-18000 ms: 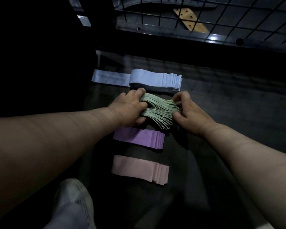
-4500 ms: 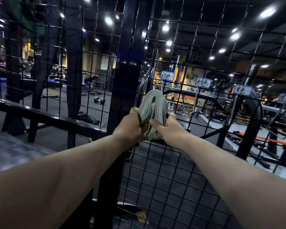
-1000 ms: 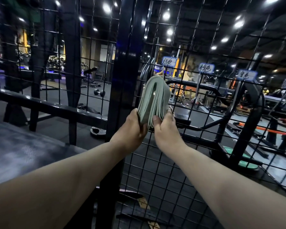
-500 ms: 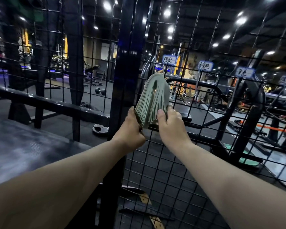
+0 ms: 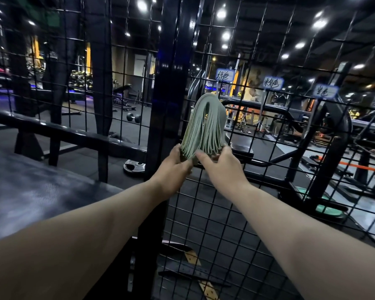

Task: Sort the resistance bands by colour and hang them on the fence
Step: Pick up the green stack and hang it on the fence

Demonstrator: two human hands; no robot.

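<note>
Both hands — L [image 5: 175, 167]; R [image 5: 220, 167] — grip green bands [image 5: 204, 126]

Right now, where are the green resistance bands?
The green bands sit centre of the head view, against the wire fence below its leftmost label, lower end gripped by the left hand and right hand.
</note>
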